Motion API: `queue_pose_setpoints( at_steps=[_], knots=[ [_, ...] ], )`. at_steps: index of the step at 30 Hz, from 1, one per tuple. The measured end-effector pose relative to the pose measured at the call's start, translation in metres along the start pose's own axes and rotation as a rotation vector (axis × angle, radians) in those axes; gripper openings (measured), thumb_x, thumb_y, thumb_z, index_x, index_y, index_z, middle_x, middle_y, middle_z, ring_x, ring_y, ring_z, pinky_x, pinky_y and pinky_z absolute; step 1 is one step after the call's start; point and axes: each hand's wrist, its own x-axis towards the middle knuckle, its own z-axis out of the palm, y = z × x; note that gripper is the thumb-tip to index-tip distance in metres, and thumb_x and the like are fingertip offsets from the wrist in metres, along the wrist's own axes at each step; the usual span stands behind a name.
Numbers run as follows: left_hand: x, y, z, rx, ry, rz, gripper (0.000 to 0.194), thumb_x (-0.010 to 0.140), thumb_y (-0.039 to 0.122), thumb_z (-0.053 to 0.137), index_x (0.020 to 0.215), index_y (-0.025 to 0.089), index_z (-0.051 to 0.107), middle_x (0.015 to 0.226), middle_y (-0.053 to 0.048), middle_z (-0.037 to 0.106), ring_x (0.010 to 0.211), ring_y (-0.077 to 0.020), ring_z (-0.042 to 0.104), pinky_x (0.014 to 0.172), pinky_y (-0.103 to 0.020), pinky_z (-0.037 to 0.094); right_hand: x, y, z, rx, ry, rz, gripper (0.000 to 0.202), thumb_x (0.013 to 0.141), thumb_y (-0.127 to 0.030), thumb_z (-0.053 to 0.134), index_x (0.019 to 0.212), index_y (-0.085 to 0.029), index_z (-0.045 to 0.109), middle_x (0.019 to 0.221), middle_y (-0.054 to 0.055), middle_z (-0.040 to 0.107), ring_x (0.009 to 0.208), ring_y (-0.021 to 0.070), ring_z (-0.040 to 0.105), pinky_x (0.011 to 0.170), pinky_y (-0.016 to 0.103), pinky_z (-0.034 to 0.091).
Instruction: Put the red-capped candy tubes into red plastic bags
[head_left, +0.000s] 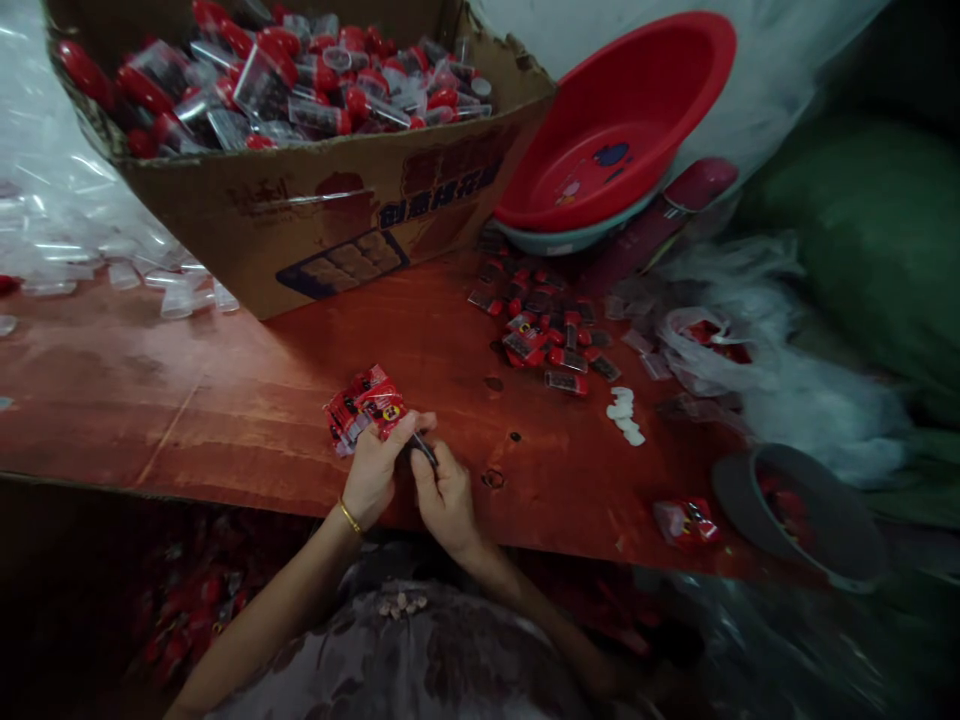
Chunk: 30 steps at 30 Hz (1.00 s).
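My left hand, with a gold bracelet at the wrist, is closed on a red packet near the table's front edge. Beside it my right hand pinches a small dark item that reaches between both hands; its shape is partly hidden by my fingers. More red printed packets lie on the table just beyond my left hand. The two hands nearly touch.
A cardboard box full of red-capped clear tubes stands behind. Right of it are a red basin, scattered small tubes, white pieces and a grey bowl. Clear cups lie at left.
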Motion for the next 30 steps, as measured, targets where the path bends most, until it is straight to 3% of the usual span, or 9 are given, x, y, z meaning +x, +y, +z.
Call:
queue_pose_setpoints(
  at_steps=[3,5,7,12,19,21,25,27,30],
  knots=[
    [-0.001,0.000,0.000,0.044,-0.068,-0.035,0.029,0.063,0.035,0.075,0.082,0.015,0.069,0.071,-0.004,0.070,0.049,-0.0087,0.055,0.050,-0.020,0.045,-0.003,-0.002,0.006,0.162,0.006,0.092,0.029,0.088,-0.048,0.041,0.086,-0.021,0.053,0.061,-0.003,0.050,0.049,0.0099,0.046,0.045,0.021,0.038],
    [-0.001,-0.002,-0.001,0.082,-0.124,-0.071,0.032,0.065,0.037,0.073,0.089,0.016,0.070,0.070,-0.003,0.069,0.038,-0.0049,0.043,0.035,-0.018,0.033,-0.004,-0.004,0.010,0.273,0.018,0.169,0.032,0.088,-0.050,0.038,0.084,-0.021,0.051,0.057,-0.005,0.044,0.041,0.0078,0.037,0.038,0.019,0.033],
    [-0.002,-0.003,-0.002,0.123,-0.153,-0.070,0.034,0.066,0.039,0.072,0.092,0.017,0.070,0.067,-0.002,0.068,0.035,-0.0032,0.034,0.031,-0.018,0.023,-0.003,-0.005,0.012,0.314,0.054,0.183,0.032,0.088,-0.051,0.039,0.084,-0.022,0.052,0.061,-0.004,0.046,0.045,0.0081,0.040,0.041,0.019,0.036],
    [0.000,-0.004,-0.001,0.127,-0.116,0.034,0.039,0.068,0.047,0.069,0.093,0.016,0.071,0.077,-0.005,0.070,0.040,-0.0048,0.040,0.037,-0.019,0.029,0.000,-0.005,0.004,0.204,0.071,0.055,0.027,0.088,-0.045,0.040,0.085,-0.021,0.053,0.074,0.000,0.055,0.069,0.0125,0.053,0.064,0.023,0.045],
    [-0.005,-0.017,0.003,0.114,-0.072,0.064,0.028,0.067,0.041,0.072,0.078,0.016,0.070,0.071,-0.002,0.068,0.062,-0.0105,0.058,0.062,-0.020,0.047,0.009,-0.005,0.001,0.152,0.142,0.059,0.025,0.089,-0.042,0.039,0.082,-0.021,0.050,0.077,0.000,0.055,0.073,0.0130,0.053,0.068,0.023,0.045],
    [-0.005,-0.012,0.004,0.088,-0.096,0.042,0.029,0.066,0.042,0.073,0.076,0.015,0.069,0.064,-0.001,0.065,0.057,-0.0104,0.057,0.059,-0.021,0.048,0.011,-0.005,-0.001,0.190,0.070,0.082,0.027,0.089,-0.045,0.040,0.084,-0.021,0.051,0.075,0.000,0.054,0.072,0.0130,0.054,0.065,0.022,0.045],
    [-0.002,0.008,0.005,0.067,-0.050,0.024,0.030,0.065,0.043,0.073,0.073,0.015,0.064,0.055,0.002,0.060,0.038,-0.0053,0.043,0.036,-0.017,0.038,0.014,-0.005,-0.007,0.365,-0.226,0.169,0.032,0.083,-0.052,0.048,0.096,-0.023,0.049,0.073,-0.003,0.055,0.051,0.0087,0.049,0.048,0.021,0.043],
    [-0.001,0.014,0.006,0.071,-0.002,0.043,0.032,0.063,0.042,0.074,0.075,0.014,0.062,0.064,0.000,0.065,0.038,-0.0039,0.043,0.035,-0.016,0.037,0.013,-0.004,-0.009,0.415,-0.256,0.181,0.035,0.080,-0.053,0.053,0.098,-0.024,0.048,0.074,-0.003,0.057,0.043,0.0065,0.045,0.043,0.020,0.040],
    [0.000,0.014,0.006,0.090,0.010,0.059,0.035,0.061,0.042,0.075,0.078,0.014,0.061,0.074,-0.004,0.069,0.047,-0.0071,0.054,0.042,-0.016,0.043,0.013,-0.003,-0.009,0.413,-0.202,0.155,0.033,0.080,-0.053,0.053,0.092,-0.022,0.048,0.068,-0.004,0.058,0.038,0.0058,0.045,0.041,0.019,0.038]
  ],
)
